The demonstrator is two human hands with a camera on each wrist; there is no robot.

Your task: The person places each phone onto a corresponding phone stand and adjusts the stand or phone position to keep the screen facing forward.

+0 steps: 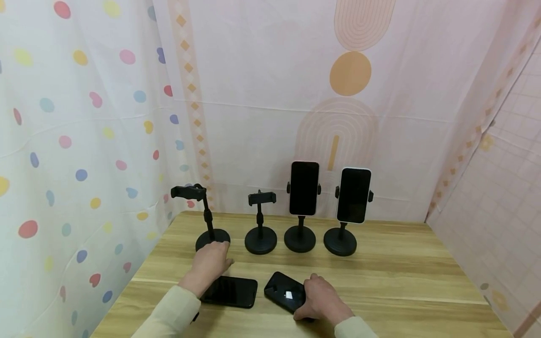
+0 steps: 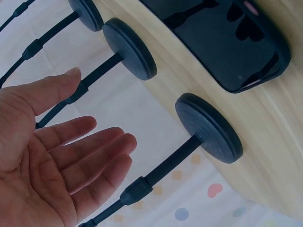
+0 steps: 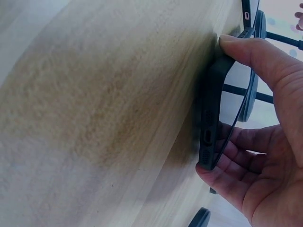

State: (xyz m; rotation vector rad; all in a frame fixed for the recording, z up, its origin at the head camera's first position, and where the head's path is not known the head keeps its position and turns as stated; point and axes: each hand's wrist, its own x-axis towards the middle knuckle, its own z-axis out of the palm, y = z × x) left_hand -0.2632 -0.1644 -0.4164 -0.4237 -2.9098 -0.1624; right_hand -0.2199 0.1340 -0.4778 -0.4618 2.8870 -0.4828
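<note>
My left hand (image 1: 211, 260) is raised above the table, fingers relaxed and holding nothing. In the left wrist view the palm and loosely bent fingers (image 2: 102, 172) show beside the poles of the black phone stands. The nearest stand (image 2: 208, 127) has an upright pole on a round base. My right hand (image 1: 322, 299) grips a black smartphone (image 1: 281, 287) by its long edges, thumb on one side and fingers on the other. In the right wrist view this phone (image 3: 210, 109) shows its charging port end. Another black smartphone (image 1: 236, 292) lies screen up below the left hand.
Along the back stand the left stand (image 1: 208, 216) and a second stand (image 1: 260, 220), both with bare clamps. Two stands farther right hold upright phones, one phone (image 1: 304, 188) beside the other phone (image 1: 354, 195). Curtains (image 1: 253, 70) hang behind the wooden table (image 1: 393, 281).
</note>
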